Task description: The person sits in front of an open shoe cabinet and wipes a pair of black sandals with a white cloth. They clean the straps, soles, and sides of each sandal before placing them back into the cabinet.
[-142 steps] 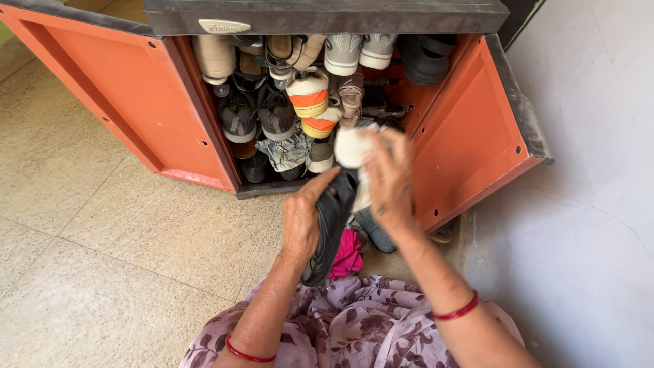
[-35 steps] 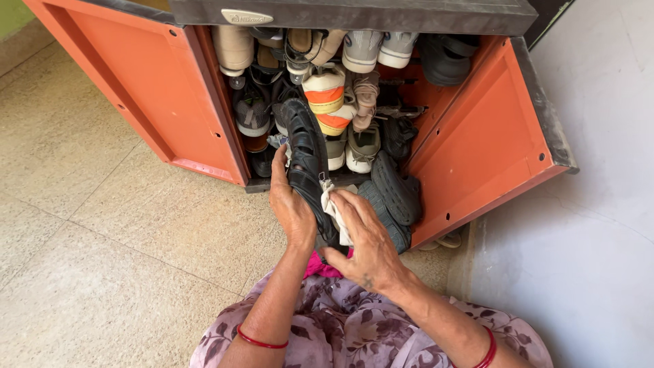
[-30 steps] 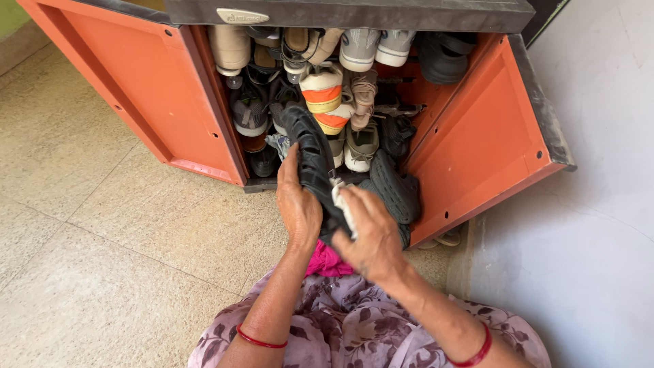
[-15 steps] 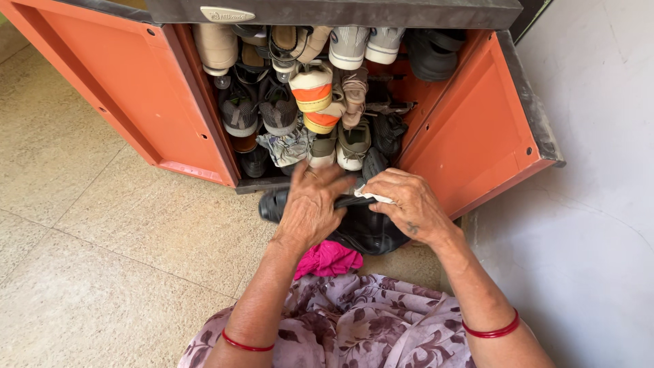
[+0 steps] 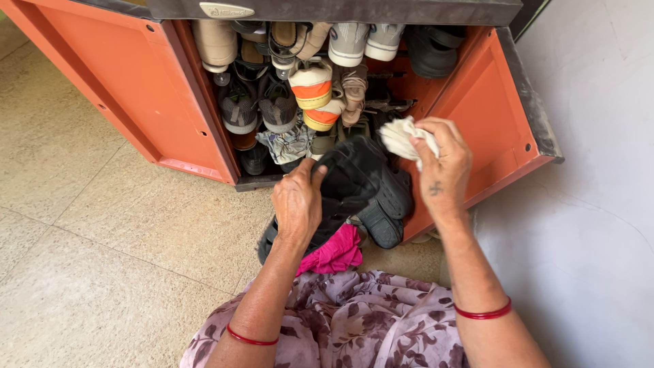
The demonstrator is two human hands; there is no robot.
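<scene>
While left hand [image 5: 297,204] grips matte black rubbery sandal [image 5: 354,176], right hand [image 5: 441,167] clutches crumpled white cloth [image 5: 403,135].

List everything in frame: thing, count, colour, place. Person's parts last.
cabinet: one, orange with dark grey top and edges, both doors open, against the wall.
stored shoes: many, count unclear; beige, grey, black, white with orange band; packed on the cabinet shelves.
black sandal: one, in front of the cabinet's lower shelf, in the left hand's grip.
dark shoe: at least one, beside the sandal at the right door's foot.
white cloth: one, crumpled, in the right hand's grip, raised clear of the sandal.
pink cloth: one, on the floor under the sandal.
floor: beige speckled tiles.
wall: pale grey, right.
bangles: two, red, one per wrist.
left hand: on the sandal.
right hand: holds the cloth.
</scene>
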